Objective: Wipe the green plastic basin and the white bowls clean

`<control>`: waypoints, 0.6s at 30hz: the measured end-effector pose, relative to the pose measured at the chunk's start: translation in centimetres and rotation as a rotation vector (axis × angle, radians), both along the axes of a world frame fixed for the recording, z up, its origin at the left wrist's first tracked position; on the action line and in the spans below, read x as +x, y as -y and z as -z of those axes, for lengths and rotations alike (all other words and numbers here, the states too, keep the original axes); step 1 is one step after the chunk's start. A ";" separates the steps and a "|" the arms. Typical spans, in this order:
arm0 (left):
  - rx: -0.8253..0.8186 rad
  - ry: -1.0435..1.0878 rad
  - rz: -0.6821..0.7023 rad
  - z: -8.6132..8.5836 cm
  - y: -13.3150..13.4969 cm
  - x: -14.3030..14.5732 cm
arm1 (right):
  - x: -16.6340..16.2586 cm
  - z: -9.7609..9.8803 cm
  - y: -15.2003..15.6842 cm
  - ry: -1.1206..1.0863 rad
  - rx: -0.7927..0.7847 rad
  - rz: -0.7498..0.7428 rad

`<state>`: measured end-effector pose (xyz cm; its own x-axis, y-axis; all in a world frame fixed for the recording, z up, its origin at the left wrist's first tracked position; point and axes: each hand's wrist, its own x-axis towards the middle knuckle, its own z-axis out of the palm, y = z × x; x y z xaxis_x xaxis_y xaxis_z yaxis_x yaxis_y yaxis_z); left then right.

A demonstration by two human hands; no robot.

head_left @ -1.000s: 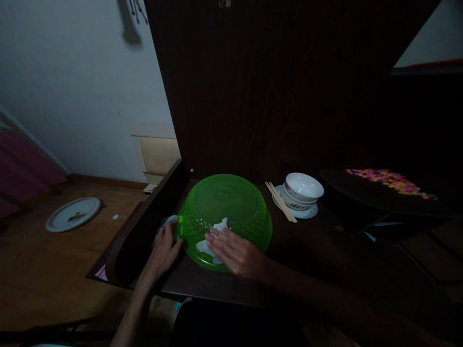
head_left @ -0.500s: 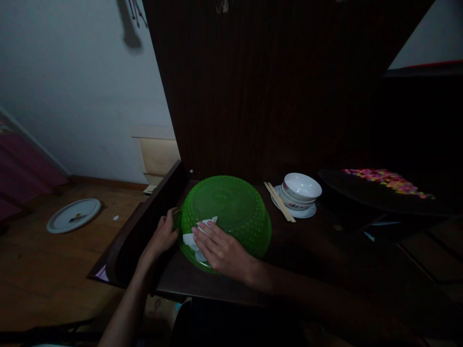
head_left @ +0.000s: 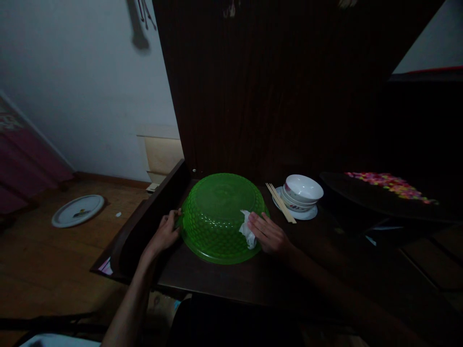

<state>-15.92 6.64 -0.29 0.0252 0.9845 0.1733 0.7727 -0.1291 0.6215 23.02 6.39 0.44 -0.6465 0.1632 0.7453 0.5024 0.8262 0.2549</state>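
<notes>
A green plastic basin (head_left: 220, 202) with a textured side lies upside down on the dark wooden table (head_left: 210, 279). My left hand (head_left: 166, 232) grips the basin's rim at its left, fingers curled against the edge. On the right side of the basin, my right hand (head_left: 269, 233) presses a crumpled white tissue (head_left: 248, 230) against the wall. Part of the tissue is hidden under the fingers.
Right of the basin, several stacked white bowls (head_left: 303, 189) stand on a plate (head_left: 311, 213), with wooden chopsticks (head_left: 281, 203) leaning across its left edge. A raised dark board (head_left: 144, 221) borders the table's left. A round white lid-like disc (head_left: 77, 212) rests on the floor.
My right hand has slid the tissue from the basin's front left to its right side. My left hand stays at the left rim. The view has shifted slightly.
</notes>
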 end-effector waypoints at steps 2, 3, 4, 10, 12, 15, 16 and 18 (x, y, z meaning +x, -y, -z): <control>0.015 0.001 -0.009 0.0 0.2 0.2 | 0.0 0.1 0.1 -0.026 0.008 0.036; 0.024 0.002 -0.016 0.0 0.3 0.4 | -0.1 0.1 0.2 -0.033 0.009 0.057; 0.034 0.002 -0.023 0.0 0.5 0.6 | -0.1 0.1 0.5 -0.038 0.007 0.075; 0.211 0.058 -0.060 -0.7 2.7 2.9 | -0.6 -0.4 1.9 -0.007 -0.037 0.118; 0.231 0.096 0.020 -0.9 3.8 4.1 | -0.9 -0.6 2.2 -0.028 -0.041 0.104; 0.180 0.111 0.123 -0.9 4.8 5.9 | -1.8 -0.9 2.5 -0.071 -0.073 0.072; 0.170 0.110 0.124 -0.8 5.0 6.4 | -2.2 -1.1 2.6 -0.082 -0.086 0.061; 0.188 0.106 0.104 -0.5 4.9 7.3 | -3.3 -1.5 2.9 -0.102 -0.104 0.041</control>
